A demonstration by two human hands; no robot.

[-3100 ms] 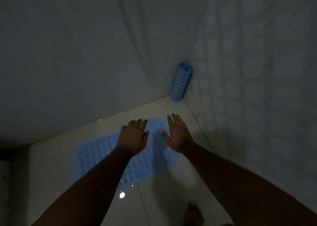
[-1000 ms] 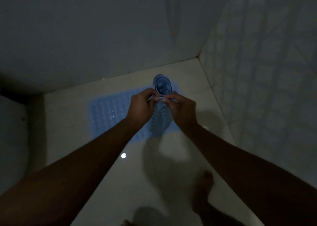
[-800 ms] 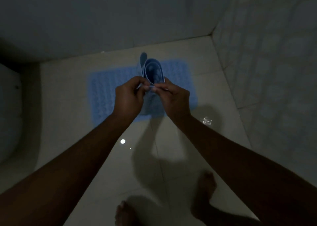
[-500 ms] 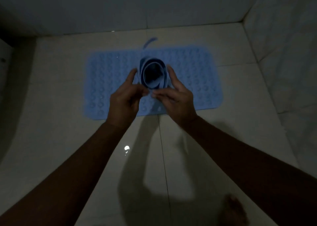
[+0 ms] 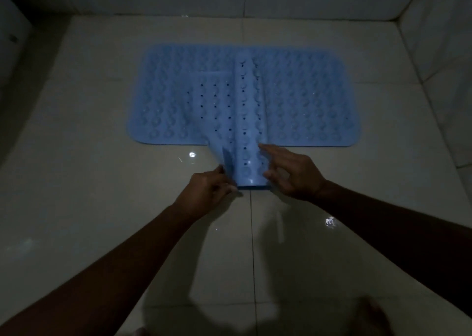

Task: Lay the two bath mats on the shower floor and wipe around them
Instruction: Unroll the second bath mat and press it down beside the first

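Unrolling the second mat [image 5: 240, 121] across the flat mat [image 5: 306, 101], left hand [image 5: 207, 195] pinching its near corner, right hand [image 5: 293, 175] spread open alongside; next needing shifting onto bare floor [image 5: 89, 182].

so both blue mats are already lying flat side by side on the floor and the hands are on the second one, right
Not side by side. The head view shows the first mat flat on the tiled floor, but the second mat is only partly unrolled and lies across the top of it, its near end sticking out toward the person. The left hand and right hand are indeed on the second one.
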